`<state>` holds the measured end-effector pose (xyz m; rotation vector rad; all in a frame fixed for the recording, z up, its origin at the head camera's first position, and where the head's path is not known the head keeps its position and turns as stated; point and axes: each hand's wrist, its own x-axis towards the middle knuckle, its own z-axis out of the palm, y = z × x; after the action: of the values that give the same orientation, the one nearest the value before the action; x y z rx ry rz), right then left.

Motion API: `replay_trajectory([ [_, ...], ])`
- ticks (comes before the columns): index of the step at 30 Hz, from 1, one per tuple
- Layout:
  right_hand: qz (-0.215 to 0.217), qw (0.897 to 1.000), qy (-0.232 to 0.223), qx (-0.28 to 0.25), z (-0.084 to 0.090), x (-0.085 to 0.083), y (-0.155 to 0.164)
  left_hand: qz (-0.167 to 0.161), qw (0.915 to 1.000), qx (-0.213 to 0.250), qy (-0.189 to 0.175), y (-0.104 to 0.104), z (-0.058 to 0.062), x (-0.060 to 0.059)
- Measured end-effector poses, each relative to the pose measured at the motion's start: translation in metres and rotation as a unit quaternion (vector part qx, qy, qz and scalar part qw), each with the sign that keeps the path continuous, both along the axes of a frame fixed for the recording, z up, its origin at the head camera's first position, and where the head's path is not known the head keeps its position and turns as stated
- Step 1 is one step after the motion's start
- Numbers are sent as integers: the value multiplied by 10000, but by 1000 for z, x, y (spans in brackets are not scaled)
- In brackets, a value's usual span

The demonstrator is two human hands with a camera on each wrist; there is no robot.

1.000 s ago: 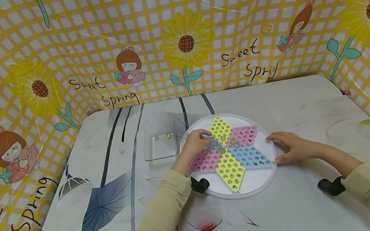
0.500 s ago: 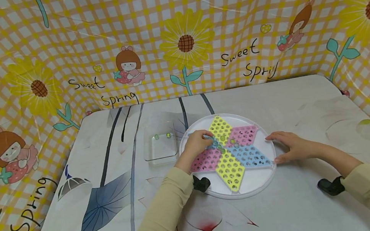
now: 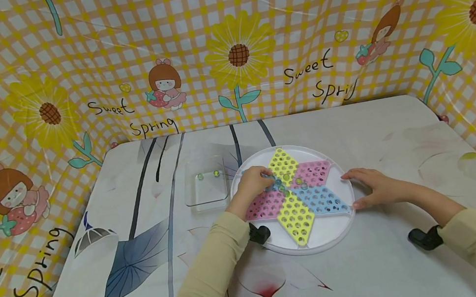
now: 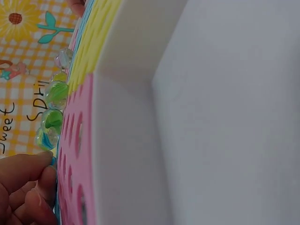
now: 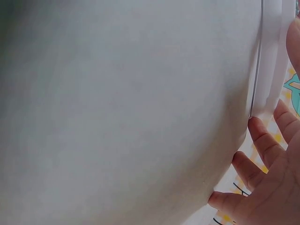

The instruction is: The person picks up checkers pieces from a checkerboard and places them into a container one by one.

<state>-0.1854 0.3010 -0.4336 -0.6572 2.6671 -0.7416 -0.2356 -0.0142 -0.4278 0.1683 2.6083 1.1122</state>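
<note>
Thumb and index of your left hand (image 3: pixel 255 184) sit close together beside the blue-streaked marble (image 4: pixel 47 139); can't tell if they pinch another. Your right hand (image 3: pixel 375 188) is spread, fingertips at the rim of the board (image 3: pixel 333 231). Looks like seating a marble; next move calls for a clean let-go, no nudging neighbours. Count: one board, six star arms (image 3: pixel 298 230), at least six marbles (image 3: pixel 286 193) around its centre, two loose marbles (image 3: pixel 216 174) in one clear box (image 3: pixel 205 194) left of it.
</note>
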Motion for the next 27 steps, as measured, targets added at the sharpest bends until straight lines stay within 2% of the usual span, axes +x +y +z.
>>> replay_trajectory([
  [10,-5,10000,-31,-32,-1,0,1,17,9998,110,145,-2,-1,1],
  [18,-21,10000,-18,-20,0,1,0,117,9990,424,-31,-4,-1,1],
  [27,9,10000,31,7,2,1,-1,140,9966,804,93,-7,10,3],
])
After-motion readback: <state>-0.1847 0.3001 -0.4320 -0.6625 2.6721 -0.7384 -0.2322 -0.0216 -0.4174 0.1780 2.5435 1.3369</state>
